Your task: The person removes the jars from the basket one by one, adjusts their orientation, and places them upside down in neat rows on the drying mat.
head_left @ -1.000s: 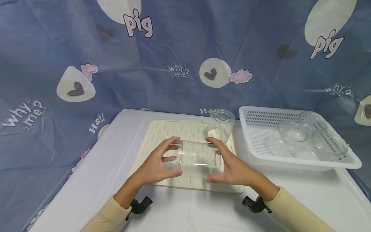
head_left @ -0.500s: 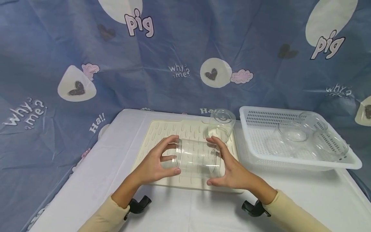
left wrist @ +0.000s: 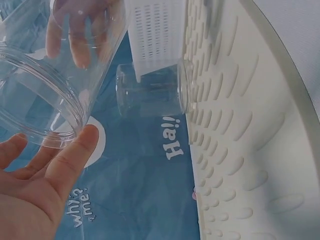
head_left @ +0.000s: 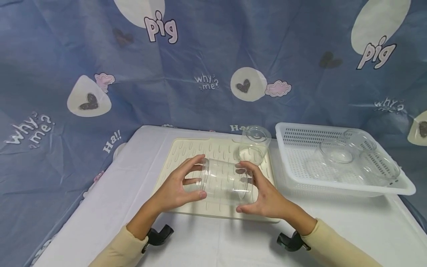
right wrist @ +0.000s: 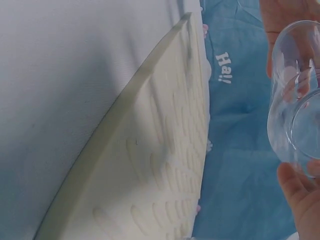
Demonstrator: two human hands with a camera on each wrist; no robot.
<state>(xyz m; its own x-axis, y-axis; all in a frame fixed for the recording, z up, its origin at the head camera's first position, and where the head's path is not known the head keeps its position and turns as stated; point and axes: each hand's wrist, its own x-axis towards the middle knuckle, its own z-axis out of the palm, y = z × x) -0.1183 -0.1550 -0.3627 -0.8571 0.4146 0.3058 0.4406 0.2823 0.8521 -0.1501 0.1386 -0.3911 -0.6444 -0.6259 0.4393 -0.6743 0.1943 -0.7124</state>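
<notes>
A clear jar (head_left: 225, 183) lies sideways in the air above the cream mat (head_left: 186, 150), its ridged rim toward the left. My left hand (head_left: 176, 187) grips the rim end, thumb below and fingers on the far side. At the base end, my right hand (head_left: 268, 196) holds the jar between thumb and fingers. In the left wrist view the left thumb (left wrist: 75, 157) touches the jar beside its ridged rim (left wrist: 47, 75). The right wrist view shows the jar's rounded base (right wrist: 300, 130) and part of the right hand (right wrist: 307, 205).
Another clear jar (head_left: 255, 142) stands mouth down at the mat's back right corner. To the right is a white perforated basket (head_left: 343, 188) with several clear jars (head_left: 337, 152) inside. A blue printed cloth (head_left: 200, 55) hangs behind the white-covered table (head_left: 133, 159).
The jar has tilted slightly, its rim end rising a little. My left hand has shifted slightly up and left with it, and the right fingers have moved slightly over the base end.
</notes>
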